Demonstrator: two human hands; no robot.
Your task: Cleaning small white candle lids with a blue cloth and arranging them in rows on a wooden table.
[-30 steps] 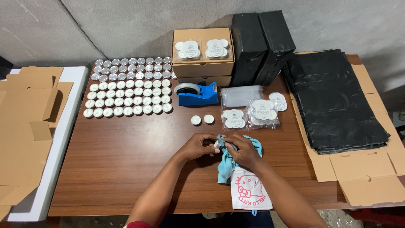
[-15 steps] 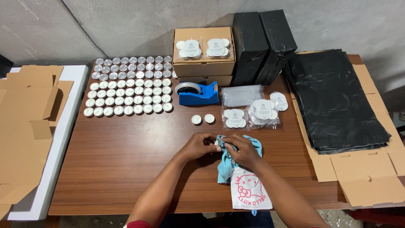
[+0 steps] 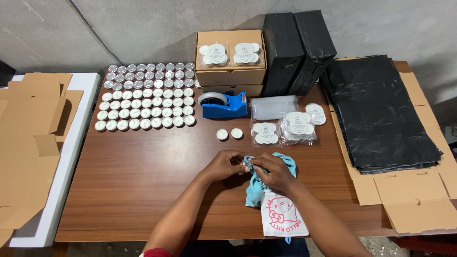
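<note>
My left hand and my right hand meet above the brown table, near its front middle. Between their fingertips is a small white tea light, mostly hidden. My right hand also presses a light blue cloth around it. The cloth hangs down onto a white piece with a pink cartoon print at the table's front edge. Two loose tea lights lie just beyond my hands.
Rows of tea lights fill the back left. A blue tape dispenser, clear bagged tea light packs, an open cardboard box, black packages, stacked black bags and flat cardboard surround the work spot.
My hands stay in the same spot; the fingers have shifted slightly around the tea light and the cloth.
</note>
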